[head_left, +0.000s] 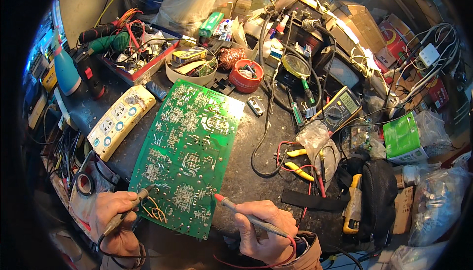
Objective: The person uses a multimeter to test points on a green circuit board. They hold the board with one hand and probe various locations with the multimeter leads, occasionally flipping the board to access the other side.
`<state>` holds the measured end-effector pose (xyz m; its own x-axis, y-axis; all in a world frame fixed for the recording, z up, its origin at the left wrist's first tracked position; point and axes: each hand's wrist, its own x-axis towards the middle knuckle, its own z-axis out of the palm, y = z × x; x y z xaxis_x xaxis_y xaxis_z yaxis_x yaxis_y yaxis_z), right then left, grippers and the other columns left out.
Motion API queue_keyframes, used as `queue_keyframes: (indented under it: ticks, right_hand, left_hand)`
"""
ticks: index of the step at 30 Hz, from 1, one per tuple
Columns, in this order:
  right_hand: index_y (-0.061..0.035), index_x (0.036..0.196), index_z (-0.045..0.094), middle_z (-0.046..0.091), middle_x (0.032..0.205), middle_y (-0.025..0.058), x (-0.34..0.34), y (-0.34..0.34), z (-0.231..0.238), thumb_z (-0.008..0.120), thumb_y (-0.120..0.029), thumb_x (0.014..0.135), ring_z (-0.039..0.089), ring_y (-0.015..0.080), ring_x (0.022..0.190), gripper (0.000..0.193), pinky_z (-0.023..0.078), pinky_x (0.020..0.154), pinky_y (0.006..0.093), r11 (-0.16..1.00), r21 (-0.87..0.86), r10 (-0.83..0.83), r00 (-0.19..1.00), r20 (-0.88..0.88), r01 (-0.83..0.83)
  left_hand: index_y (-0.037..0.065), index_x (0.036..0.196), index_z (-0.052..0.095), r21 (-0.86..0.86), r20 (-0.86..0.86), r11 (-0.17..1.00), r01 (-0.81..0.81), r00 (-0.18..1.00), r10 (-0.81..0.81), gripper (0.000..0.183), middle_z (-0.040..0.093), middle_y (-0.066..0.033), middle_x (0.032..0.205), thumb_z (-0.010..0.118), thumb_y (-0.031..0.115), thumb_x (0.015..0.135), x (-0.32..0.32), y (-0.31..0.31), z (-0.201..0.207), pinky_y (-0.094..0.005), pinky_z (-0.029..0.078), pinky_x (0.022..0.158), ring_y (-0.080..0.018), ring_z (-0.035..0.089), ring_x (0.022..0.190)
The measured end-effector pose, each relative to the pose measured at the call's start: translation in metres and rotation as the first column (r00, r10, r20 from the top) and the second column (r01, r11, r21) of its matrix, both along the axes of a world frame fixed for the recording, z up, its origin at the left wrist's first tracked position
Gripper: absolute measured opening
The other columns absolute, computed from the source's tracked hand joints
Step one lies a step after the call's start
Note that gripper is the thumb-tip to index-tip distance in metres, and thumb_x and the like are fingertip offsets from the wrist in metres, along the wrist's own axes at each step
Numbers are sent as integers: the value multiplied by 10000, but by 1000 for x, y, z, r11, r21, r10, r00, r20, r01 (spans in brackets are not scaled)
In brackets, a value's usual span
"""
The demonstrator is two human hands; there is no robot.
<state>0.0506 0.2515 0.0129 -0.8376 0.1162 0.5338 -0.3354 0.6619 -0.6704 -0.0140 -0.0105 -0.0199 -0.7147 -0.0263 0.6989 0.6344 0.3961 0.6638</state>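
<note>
Lots of tools, wires and boxes crowd the dark worktop (249, 159), and bright light shines on the middle of it. Near the front, a big green circuit board (170, 144) lies tilted a bit to one side, with shiny silver dots and lines all over it. It sits between a white power strip (120, 122) on its left and yellow-handled pliers (301, 171) farther off on its right.

The left hand (111, 213) is at the lower left edge of the board. Its grip is wrapped around a dark probe (118, 217), which points in over the board. Some yellow wires (156, 213) loop close by. The right hand (268, 235) is at the lower right. Its grip pinches a red-tipped probe (253, 219) like a pencil, with the tip by the board's right edge. I cannot tell if either tip really touches the board. Red wire (236, 265) trails from the right probe.

Behind the board stand a round tin (183, 76) full of bits and a red pot (246, 83). Over on the right, a meter (336, 114) with a lit screen leans back, and a black bag (382, 201) lies nearer the front.
</note>
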Motion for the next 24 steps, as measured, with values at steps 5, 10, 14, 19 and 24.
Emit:
queue_keyframes:
  ticks: [5, 10, 14, 19, 24]
  right_hand:
    - [2, 1078, 705, 790, 911, 148, -1, 0, 0, 820, -38, 924, 769, 231, 706, 196, 595, 632, 306, 1000, 2, 1, 1000, 10, -1]
    - [0, 1053, 714, 790, 905, 147, -2, 0, 1, 816, -42, 926, 761, 225, 698, 168, 592, 631, 307, 1000, -9, 12, 1000, -15, -12]
    - [10, 1014, 715, 772, 811, 115, -4, -5, -1, 765, -40, 952, 736, 200, 666, 94, 556, 630, 298, 999, 22, -36, 996, -80, 38]
    - [8, 1063, 642, 737, 732, 80, -2, -9, -4, 712, -36, 996, 696, 164, 641, 107, 518, 726, 298, 999, -22, -26, 999, -33, 25]
    - [22, 1068, 637, 718, 724, 75, 0, -7, -4, 708, -37, 1006, 691, 155, 638, 111, 516, 721, 287, 1000, -13, -18, 1000, -16, 18]
  left_hand:
    - [13, 1024, 680, 28, 26, 1000, -3, 1000, 2, 333, 746, -148, 916, 785, 325, 971, 2, 2, 0, -358, 539, 721, -281, 720, 820]
    - [14, 1024, 684, 0, -9, 1000, 14, 1000, -14, 302, 755, -150, 914, 783, 297, 982, -3, 5, 6, -367, 546, 729, -287, 733, 821]
    - [16, 1017, 689, -42, -12, 999, 34, 999, -35, 231, 771, -140, 907, 797, 215, 973, -2, 4, 14, -371, 574, 748, -293, 768, 832]
    - [28, 1053, 683, -150, -29, 987, 49, 998, -54, 200, 784, -133, 935, 790, 181, 981, -4, 1, 23, -348, 586, 742, -283, 785, 851]
    - [27, 1056, 681, -160, -21, 986, 47, 998, -51, 199, 785, -137, 938, 793, 173, 978, -5, 2, 27, -343, 588, 741, -281, 781, 847]
